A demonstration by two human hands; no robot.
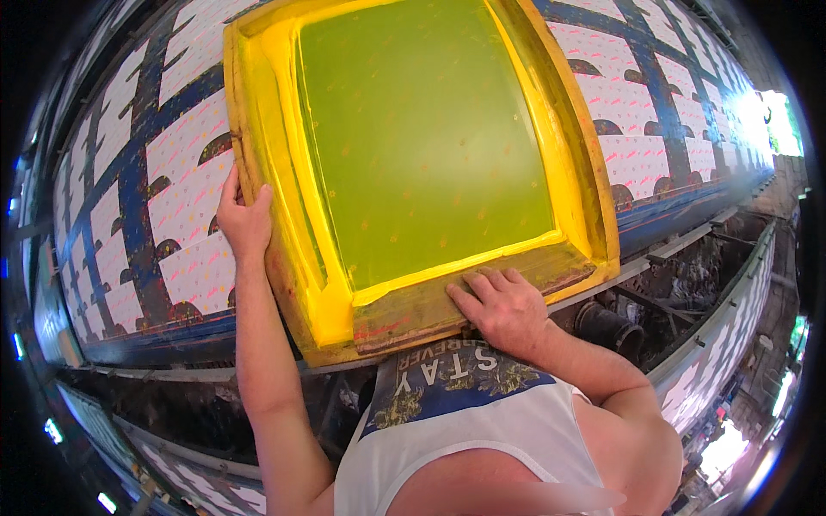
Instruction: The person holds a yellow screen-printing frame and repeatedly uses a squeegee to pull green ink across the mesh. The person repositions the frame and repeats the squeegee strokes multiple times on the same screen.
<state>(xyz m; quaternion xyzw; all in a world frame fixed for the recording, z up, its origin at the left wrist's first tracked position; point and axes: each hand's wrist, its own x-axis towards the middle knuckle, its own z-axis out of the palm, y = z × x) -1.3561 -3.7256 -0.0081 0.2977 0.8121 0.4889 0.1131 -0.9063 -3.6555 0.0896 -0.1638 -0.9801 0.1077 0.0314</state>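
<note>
A large screen printing frame point(607, 206) lies in front of me, its wooden sides smeared with yellow ink. Its mesh point(422, 146) is olive green with faint small spots. My left hand point(245, 217) grips the frame's left side, thumb toward me and fingers round the outer edge. On the near wooden rail, my right hand point(503, 311) lies with its fingers bent over the top and its thumb side toward the left. The undersides of both grips are hidden. Under the frame runs a long printing table point(138, 224) with a dark blue surface.
White fabric pieces point(191, 176) with pink prints lie in rows on both sides of the frame, dark curved patches along their edges. A metal rail point(662, 258) borders the table's near side. Beyond it are a dark trough with a round part point(607, 322) and another table of printed pieces point(718, 353).
</note>
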